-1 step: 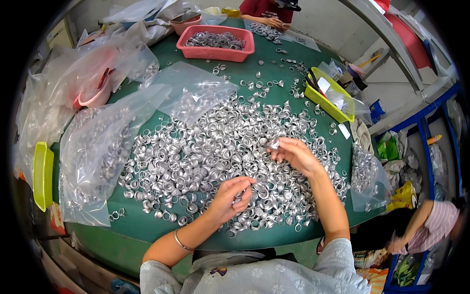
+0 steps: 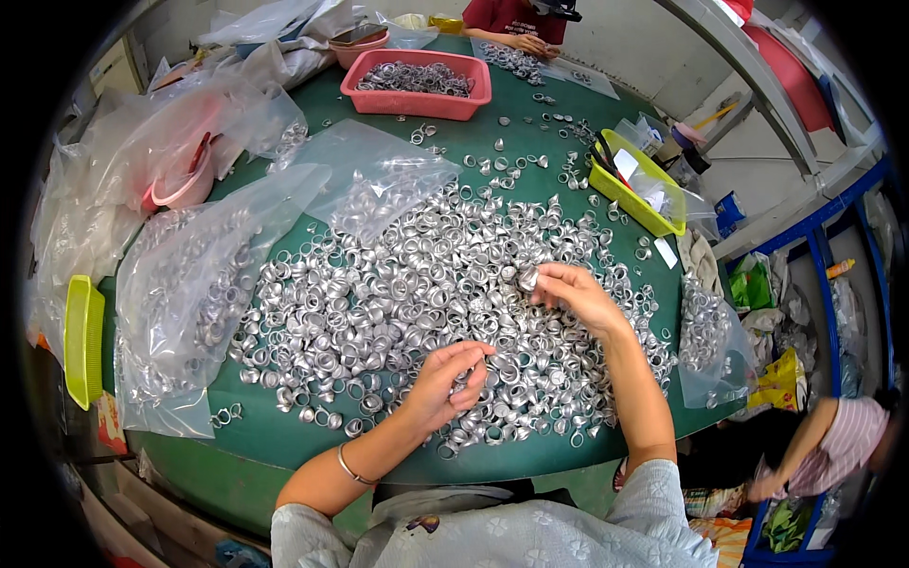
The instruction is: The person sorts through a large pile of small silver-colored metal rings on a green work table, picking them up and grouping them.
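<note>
Silver rings heap mid-table, unmoved; the right hand pinches one ring over the heap's far side as before, while the left hand, loosely curled, rests on its near edge. Beyond the heap, a pink basket holds more rings.

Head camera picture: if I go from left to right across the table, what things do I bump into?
Yellow-green tray → clear bag of silver rings → left hand → right hand holding a ring → small bag of rings.

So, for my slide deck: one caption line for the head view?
Right hand lifts a small silver metal ring while left hand rests on the ring pile on the green table.
</note>
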Demonstrator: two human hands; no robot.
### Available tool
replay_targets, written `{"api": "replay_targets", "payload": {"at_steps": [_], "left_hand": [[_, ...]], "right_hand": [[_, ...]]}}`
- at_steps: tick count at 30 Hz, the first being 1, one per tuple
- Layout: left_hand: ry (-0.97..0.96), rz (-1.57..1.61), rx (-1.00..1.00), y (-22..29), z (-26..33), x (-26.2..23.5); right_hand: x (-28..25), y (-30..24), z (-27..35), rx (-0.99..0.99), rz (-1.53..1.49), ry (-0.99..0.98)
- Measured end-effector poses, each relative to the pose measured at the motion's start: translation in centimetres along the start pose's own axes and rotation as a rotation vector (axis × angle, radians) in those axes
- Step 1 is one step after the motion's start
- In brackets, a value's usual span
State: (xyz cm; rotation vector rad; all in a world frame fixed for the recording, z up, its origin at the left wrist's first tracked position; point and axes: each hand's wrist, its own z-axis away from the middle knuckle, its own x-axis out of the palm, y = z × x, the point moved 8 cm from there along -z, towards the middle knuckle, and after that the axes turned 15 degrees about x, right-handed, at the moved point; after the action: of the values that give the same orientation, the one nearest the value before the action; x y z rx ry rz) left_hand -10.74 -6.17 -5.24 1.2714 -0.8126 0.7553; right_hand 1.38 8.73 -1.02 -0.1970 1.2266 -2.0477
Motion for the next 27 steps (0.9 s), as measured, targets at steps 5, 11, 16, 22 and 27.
{"api": "replay_targets", "payload": {"at_steps": [5, 11, 16, 22, 27], "left_hand": [[0.014, -0.031, -0.01, -0.1, 0.1, 0.1], [0.001, -0.029, -0.026, -0.1, -0.2, 0.1], [0.039, -0.054, -0.009, 0.3, -0.1, 0.0], [0.045, -0.06, -0.003, 0.2, -0.1, 0.0], [0.048, -0.055, 0.0, 0.3, -0.1, 0.0]], "right_hand": [[-3.2, -3.0, -2.0, -0.317, 0.444, 0.348], [2.3, -3.7, -5.2, -0.516, 0.993, 0.535], [3.5, -3.3, -2.4, -0.582, 0.973, 0.518], [2.6, -2.9, 2.1, -0.651, 0.83, 0.486], [-1.4, -2.8, 2.2, -0.611, 0.75, 0.541]]}}
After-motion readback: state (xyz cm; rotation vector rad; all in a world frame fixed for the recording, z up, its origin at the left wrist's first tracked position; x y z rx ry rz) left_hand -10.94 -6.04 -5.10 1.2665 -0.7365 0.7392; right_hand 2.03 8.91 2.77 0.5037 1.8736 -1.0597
